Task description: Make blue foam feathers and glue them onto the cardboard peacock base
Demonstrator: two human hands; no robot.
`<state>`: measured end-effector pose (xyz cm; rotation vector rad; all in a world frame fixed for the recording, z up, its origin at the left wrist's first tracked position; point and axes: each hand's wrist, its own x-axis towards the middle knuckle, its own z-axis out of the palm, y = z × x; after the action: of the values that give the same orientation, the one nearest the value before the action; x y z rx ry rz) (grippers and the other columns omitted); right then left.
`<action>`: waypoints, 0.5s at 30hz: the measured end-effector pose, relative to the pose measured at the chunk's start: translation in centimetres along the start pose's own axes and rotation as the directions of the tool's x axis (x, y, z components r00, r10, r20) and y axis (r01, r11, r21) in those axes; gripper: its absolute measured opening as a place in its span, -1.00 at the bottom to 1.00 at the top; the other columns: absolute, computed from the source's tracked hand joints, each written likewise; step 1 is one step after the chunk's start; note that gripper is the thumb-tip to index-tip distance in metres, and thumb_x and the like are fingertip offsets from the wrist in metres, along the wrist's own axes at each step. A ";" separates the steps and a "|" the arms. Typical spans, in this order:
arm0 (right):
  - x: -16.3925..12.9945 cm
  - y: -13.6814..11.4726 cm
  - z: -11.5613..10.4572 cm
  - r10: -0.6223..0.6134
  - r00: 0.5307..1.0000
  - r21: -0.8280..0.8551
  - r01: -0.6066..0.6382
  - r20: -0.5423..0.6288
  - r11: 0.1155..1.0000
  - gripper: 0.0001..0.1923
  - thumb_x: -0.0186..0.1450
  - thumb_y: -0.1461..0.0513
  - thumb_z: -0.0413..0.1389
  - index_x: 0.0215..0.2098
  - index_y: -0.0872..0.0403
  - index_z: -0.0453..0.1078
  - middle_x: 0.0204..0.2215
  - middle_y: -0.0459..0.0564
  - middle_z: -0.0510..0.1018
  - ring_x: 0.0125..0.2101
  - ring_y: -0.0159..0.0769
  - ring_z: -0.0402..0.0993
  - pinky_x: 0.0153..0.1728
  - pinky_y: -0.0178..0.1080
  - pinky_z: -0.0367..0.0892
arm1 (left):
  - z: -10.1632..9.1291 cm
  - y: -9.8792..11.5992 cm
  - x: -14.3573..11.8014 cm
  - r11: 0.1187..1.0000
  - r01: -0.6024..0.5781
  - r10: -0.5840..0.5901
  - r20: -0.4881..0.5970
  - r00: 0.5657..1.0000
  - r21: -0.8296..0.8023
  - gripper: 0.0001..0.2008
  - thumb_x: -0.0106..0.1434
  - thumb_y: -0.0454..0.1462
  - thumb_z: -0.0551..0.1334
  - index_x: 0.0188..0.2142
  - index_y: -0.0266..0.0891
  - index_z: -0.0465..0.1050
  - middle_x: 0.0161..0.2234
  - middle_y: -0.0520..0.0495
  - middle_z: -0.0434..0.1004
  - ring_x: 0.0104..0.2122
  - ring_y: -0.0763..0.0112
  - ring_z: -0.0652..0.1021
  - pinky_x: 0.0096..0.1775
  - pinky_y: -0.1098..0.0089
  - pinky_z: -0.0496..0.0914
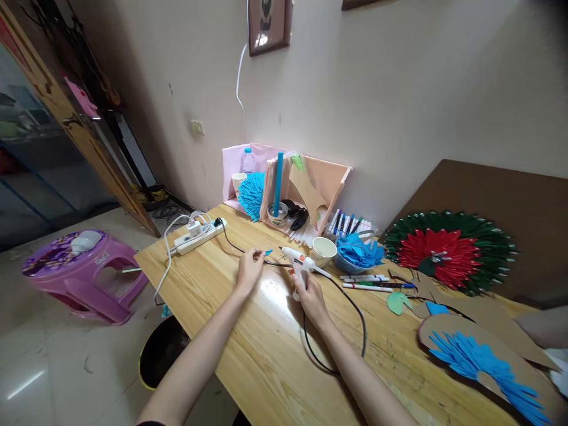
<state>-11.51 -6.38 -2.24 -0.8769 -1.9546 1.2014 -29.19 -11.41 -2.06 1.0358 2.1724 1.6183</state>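
a pale wooden table [261, 361] spreads under everything, and on its right side lies a brown cardboard piece [492, 337] fanned with blue strips [488, 370]. near the table's middle, the glue gun [299, 258] is white with orange-red touches, its dark-tipped nozzle aimed left and a pale stick jutting from the back. smallest is a bright blue scrap [268, 252], narrow and pointed, just beside the nozzle. the cardboard piece runs toward the picture's lower right corner; the gun's grip is partly covered by fingers, and most of the scrap's held end can't be made out. the right hand [309, 294] wraps the gun's grip, forearm slanting up from the lower right; the left hand [251, 265] pinches the scrap between bent fingertips, above the table.
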 end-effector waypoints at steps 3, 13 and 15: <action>-0.7 0.4 -0.3 0.023 0.999 0.108 -0.028 0.049 0.994 -0.64 0.26 0.01 -0.09 -0.34 0.13 0.32 -0.54 -0.08 0.43 -0.51 -0.32 0.34 -0.43 -0.31 0.25 | 0.0 -0.1 -0.2 1.000 -0.002 0.002 -0.008 1.000 -0.005 -0.81 0.15 -0.21 0.15 -0.37 -0.30 0.46 -0.37 -0.14 0.55 -0.37 0.35 0.54 -0.27 0.37 0.40; -0.8 0.7 -0.1 0.020 0.994 0.063 -0.027 0.103 0.998 -0.62 0.24 -0.01 -0.08 -0.29 0.12 0.36 -0.43 -0.03 0.48 -0.44 -0.29 0.37 -0.43 -0.31 0.25 | 0.3 0.2 -0.5 0.999 0.012 -0.011 0.019 1.000 -0.035 -0.85 0.12 -0.25 0.18 -0.39 -0.31 0.47 -0.42 -0.12 0.55 -0.42 0.38 0.53 -0.33 0.41 0.40; -0.8 0.6 -0.2 0.021 0.994 0.039 -0.025 0.107 0.999 -0.62 0.24 0.00 -0.08 -0.29 0.12 0.37 -0.45 -0.03 0.48 -0.44 -0.28 0.37 -0.42 -0.31 0.25 | 0.3 0.3 -0.5 0.999 0.016 -0.016 0.022 1.000 -0.039 -0.85 0.11 -0.25 0.19 -0.40 -0.31 0.47 -0.42 -0.12 0.55 -0.42 0.38 0.53 -0.33 0.41 0.40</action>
<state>-10.78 -6.76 -2.94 -0.8314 -2.0018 1.3211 -28.48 -11.48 -2.00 1.0177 2.1213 1.6276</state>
